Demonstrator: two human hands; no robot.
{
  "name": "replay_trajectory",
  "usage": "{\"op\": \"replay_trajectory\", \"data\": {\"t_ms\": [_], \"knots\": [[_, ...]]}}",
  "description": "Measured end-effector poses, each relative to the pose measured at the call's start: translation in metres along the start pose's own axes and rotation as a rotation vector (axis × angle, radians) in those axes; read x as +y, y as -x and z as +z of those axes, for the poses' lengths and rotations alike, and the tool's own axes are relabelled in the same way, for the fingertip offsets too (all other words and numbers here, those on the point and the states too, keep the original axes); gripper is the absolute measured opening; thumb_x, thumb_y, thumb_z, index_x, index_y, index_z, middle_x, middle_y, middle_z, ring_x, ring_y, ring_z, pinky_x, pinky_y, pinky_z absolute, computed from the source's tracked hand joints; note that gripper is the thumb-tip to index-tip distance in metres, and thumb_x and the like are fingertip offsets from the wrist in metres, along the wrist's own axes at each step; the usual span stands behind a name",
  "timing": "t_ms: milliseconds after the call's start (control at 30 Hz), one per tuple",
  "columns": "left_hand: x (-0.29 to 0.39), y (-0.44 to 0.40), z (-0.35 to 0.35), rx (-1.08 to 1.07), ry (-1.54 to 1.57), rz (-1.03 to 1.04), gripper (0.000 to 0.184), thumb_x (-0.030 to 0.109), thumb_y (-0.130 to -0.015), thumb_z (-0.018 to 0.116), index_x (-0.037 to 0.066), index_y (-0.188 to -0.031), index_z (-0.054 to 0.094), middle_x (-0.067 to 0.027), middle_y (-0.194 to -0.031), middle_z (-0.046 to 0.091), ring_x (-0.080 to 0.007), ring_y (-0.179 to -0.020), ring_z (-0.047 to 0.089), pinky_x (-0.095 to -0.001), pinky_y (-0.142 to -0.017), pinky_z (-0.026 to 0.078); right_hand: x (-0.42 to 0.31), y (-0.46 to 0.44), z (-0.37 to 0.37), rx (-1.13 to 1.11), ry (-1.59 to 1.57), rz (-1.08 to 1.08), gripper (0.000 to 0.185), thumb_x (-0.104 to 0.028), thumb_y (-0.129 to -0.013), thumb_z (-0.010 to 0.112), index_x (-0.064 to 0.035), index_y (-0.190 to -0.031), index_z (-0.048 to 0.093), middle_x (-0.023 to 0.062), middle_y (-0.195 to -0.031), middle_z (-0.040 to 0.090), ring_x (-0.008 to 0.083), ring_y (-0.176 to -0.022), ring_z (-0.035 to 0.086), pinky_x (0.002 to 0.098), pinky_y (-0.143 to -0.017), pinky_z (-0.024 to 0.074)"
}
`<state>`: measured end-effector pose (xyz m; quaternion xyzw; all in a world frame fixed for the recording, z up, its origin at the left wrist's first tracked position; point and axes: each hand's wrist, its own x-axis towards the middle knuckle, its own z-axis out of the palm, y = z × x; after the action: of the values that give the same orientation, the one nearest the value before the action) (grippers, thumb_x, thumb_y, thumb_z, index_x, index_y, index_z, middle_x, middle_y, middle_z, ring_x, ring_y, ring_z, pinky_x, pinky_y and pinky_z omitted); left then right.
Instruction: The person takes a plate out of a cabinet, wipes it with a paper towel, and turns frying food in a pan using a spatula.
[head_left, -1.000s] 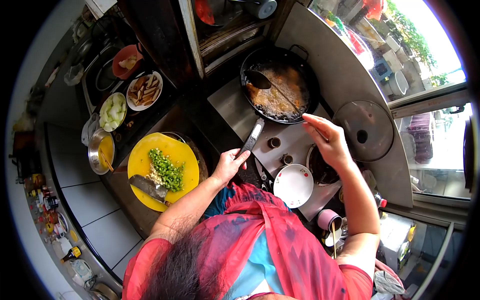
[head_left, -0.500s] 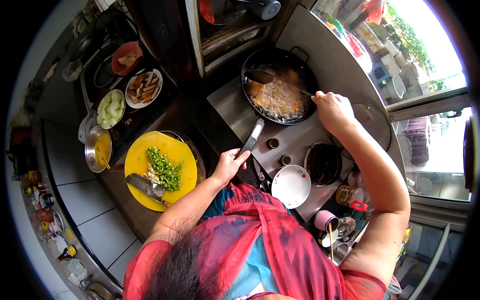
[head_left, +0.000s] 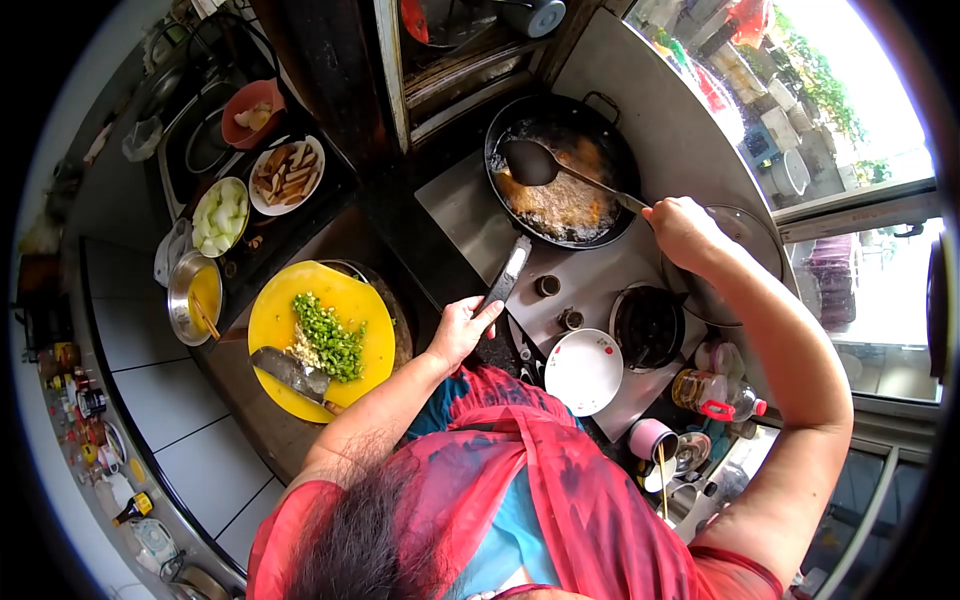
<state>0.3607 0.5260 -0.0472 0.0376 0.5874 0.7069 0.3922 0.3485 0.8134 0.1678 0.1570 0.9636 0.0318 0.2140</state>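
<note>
My right hand is closed round the handle of a dark ladle, whose bowl hangs over bubbling oil in a black wok. Orange-brown food foams in the oil. The wok rests on the stove. Closed round the grey wok handle is my left hand. Left of it, a yellow cutting board bears chopped green pieces, minced pale bits and a cleaver.
A white bowl and two small dark jars sit near the second burner. A glass lid leans against the right panel. At left are plates of sliced food and a metal bowl. Bottles stand at right.
My right hand, empty-looking at first beside the ladle handle, has closed round it and moved right. The ladle bowl has lifted and shifted slightly right. My left hand stays on the wok handle.
</note>
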Motion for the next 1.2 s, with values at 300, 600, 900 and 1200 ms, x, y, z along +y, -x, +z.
{"op": "replay_trajectory", "data": {"t_ms": [300, 600, 900, 1200], "knots": [[0.003, 0.002, 0.001, 0.015, -0.022, 0.003, 0.026, 0.026, -0.091, 0.063, 0.006, -0.075, 0.061, 0.0046, -0.061, 0.053, -0.0033, -0.057, 0.044, -0.0219, -0.055, 0.036, -0.026, 0.007, 0.004, 0.081, 0.095, -0.034, 0.021, -0.013, -0.091, 0.053, 0.0001, -0.084, 0.068, 0.0191, -0.083, 0.066, 0.0370, -0.081, 0.066, 0.0428, -0.071, 0.0546], [0.002, 0.001, 0.000, 0.003, 0.001, 0.011, 0.026, 0.026, -0.091, 0.063, 0.006, -0.075, 0.061, 0.0047, -0.060, 0.052, -0.0031, -0.057, 0.043, -0.0223, -0.054, 0.035, -0.017, 0.010, 0.002, 0.024, 0.031, 0.008, 0.033, -0.024, -0.095, 0.050, 0.0030, -0.085, 0.066, 0.0233, -0.085, 0.065, 0.0404, -0.084, 0.064, 0.0442, -0.073, 0.0538], [0.000, 0.000, 0.000, 0.002, -0.006, 0.014, 0.028, 0.026, -0.091, 0.063, 0.005, -0.074, 0.060, 0.0047, -0.059, 0.051, -0.0032, -0.056, 0.043, -0.0224, -0.054, 0.035, -0.015, 0.003, -0.001, -0.072, -0.044, -0.014, 0.032, -0.024, -0.094, 0.051, 0.0037, -0.085, 0.065, 0.0241, -0.087, 0.065, 0.0418, -0.085, 0.063, 0.0430, -0.072, 0.0528], [0.001, 0.001, 0.001, 0.015, -0.023, 0.018, 0.026, 0.025, -0.091, 0.063, 0.005, -0.074, 0.060, 0.0048, -0.060, 0.051, -0.0029, -0.056, 0.043, -0.0221, -0.054, 0.035, -0.012, -0.016, 0.004, -0.053, -0.009, -0.092, 0.033, -0.019, -0.094, 0.050, 0.0065, -0.077, 0.063, 0.0271, -0.073, 0.061, 0.0449, -0.073, 0.060, 0.0464, -0.066, 0.0507]]}}
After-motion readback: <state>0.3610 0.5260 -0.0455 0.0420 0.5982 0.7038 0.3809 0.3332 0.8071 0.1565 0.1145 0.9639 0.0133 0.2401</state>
